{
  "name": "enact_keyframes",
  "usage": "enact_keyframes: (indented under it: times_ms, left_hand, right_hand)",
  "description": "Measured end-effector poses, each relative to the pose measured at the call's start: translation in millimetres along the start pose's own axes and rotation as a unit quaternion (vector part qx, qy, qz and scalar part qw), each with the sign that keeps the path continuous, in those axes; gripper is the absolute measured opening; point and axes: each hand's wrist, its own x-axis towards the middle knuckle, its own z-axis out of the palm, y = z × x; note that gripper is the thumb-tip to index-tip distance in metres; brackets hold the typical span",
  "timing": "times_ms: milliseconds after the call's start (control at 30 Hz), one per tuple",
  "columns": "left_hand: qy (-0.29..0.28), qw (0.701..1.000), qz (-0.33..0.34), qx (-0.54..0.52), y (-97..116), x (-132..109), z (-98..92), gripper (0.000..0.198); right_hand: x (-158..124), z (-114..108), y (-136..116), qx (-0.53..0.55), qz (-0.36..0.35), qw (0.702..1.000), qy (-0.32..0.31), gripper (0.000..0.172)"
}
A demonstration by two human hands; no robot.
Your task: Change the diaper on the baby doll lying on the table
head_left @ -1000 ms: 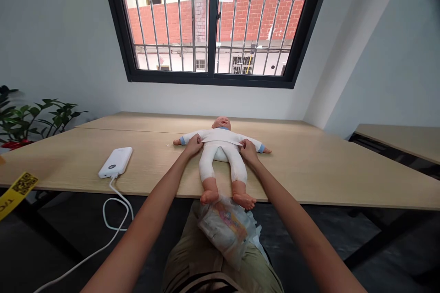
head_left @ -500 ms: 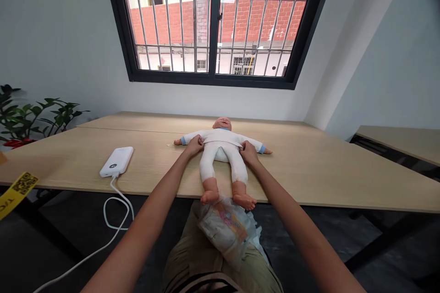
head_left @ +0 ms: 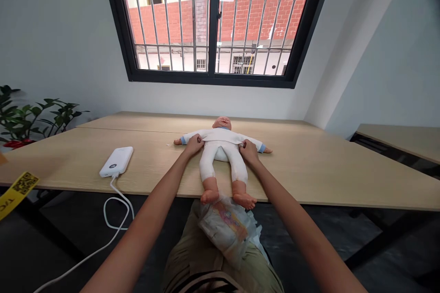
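Note:
A baby doll lies on its back on the table, head toward the window and bare feet at the front edge. It has a white long-sleeved shirt with blue cuffs and collar; its legs look white down to the shins. At the left side of the doll's waist, my left hand pinches the shirt's lower edge. My right hand grips the same edge on the opposite side. The hem stretches straight between both hands. The fingertips are partly hidden.
A clear plastic package rests on my lap below the doll's feet. To the left, a white power bank lies on the wooden table, its cable hanging over the edge. A potted plant stands far left, beneath a barred window's wall.
Both hands keep their hold at the shirt's sides. The hem between them sits slightly higher at the doll's waist; the doll's body stays in place.

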Motion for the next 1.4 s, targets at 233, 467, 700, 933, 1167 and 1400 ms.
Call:
enact_keyframes:
  times_ms: [233, 467, 700, 933, 1167, 1400]
  left_hand:
    - [0.007, 1.0, 0.0, 0.014, 3.6, 0.2, -1.7, 0.018]
    - [0.001, 1.0, -0.002, 0.024, 1.8, 0.1, -1.8, 0.021]
    - [-0.007, 0.999, -0.003, 0.053, 9.0, -2.7, -3.5, 0.022]
    - [-0.036, 0.995, 0.016, 0.089, 43.3, -21.5, -17.3, 0.014]
    - [-0.089, 0.995, 0.051, 0.02, 99.4, -160.8, -42.1, 0.039]
    - [-0.135, 0.986, 0.07, 0.074, 104.8, -228.1, -32.5, 0.056]
  right_hand:
    - [-1.0, -2.7, -3.4, -0.004, 0.012, 1.0, 0.004, 0.016]
    - [-2.3, -6.7, -7.7, -0.006, 0.014, 1.0, -0.002, 0.021]
    - [-6.2, -13.3, -14.0, -0.003, 0.018, 1.0, -0.012, 0.024]
    - [-23.4, -41.1, -27.1, 0.043, -0.015, 0.999, -0.02, 0.027]
    - [-149.5, -106.2, -49.8, 0.149, -0.106, 0.975, -0.124, 0.039]
    - [-203.2, -106.8, -53.9, 0.147, -0.133, 0.967, -0.163, 0.042]
